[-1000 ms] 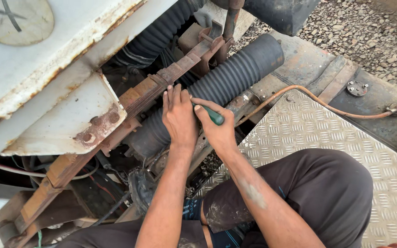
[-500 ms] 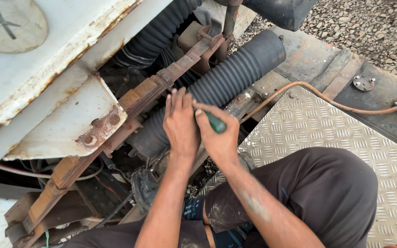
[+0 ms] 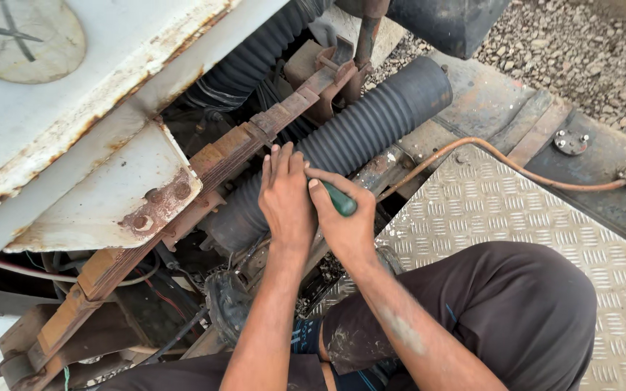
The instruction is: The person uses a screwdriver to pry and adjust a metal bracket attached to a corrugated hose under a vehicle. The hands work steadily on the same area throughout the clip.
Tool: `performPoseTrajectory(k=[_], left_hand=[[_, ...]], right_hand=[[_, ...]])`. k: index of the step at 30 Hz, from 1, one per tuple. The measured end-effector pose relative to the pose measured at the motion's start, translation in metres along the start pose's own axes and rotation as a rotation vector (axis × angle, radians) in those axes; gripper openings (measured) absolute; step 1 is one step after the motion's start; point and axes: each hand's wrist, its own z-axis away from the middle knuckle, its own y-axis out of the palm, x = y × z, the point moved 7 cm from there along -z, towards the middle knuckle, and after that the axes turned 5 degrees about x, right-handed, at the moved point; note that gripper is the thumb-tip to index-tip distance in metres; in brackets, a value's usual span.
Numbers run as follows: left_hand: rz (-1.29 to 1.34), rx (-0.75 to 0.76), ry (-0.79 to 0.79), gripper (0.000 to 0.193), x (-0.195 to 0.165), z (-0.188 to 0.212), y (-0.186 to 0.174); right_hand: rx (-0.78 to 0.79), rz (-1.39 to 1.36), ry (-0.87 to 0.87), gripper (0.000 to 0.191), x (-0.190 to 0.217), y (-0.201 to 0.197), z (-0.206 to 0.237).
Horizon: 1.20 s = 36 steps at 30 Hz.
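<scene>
Green plastic shows in the right hand point(image 3: 349, 224), which is shut tight around a green tool handle point(image 3: 342, 200). The left hand point(image 3: 285, 199) lies flat, fingers straight, on the black ribbed hose point(image 3: 371, 123), just beside the rusty bar point(image 3: 248, 148).

- Green tool handle point(image 3: 342, 200): only a short length shows; the rest sits inside the closed right hand point(image 3: 343, 224), and the working end is hidden.
- Left hand point(image 3: 285, 195): palm side hidden; whatever lies under it cannot be told.
- Near ribbed black hose point(image 3: 349, 141): the stretch behind both hands is covered, and its near end is lost in shadow.
- Far ribbed hose point(image 3: 251, 61): cut off by the top edge.
- Round white disc point(image 3: 19, 32), far left: cut off by the left and top edges.
- Dark tank point(image 3: 447, 22): cut off at the top.
- Person's knee point(image 3: 516, 311): leg cut off by the bottom edge.
</scene>
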Motion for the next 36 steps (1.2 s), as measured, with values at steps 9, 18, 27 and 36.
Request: performPoseTrajectory(k=[9, 18, 27, 36], left_hand=[[-0.032, -0.012, 0.001, 0.021, 0.000, -0.002, -0.003], [-0.065, -0.002, -0.011, 0.023, 0.002, -0.001, 0.002], [-0.058, 0.028, -0.028, 0.018, 0.001, -0.003, 0.003], [-0.126, 0.030, 0.038, 0.022, -0.012, -0.011, 0.001]], right_hand=[[0.044, -0.006, 0.033, 0.022, -0.007, 0.002, -0.003], [0.090, -0.078, 0.090, 0.023, -0.013, 0.002, -0.006], [0.065, -0.101, 0.117, 0.024, -0.012, 0.002, -0.003], [0.012, -0.239, 0.225, 0.024, -0.019, -0.004, -0.003]])
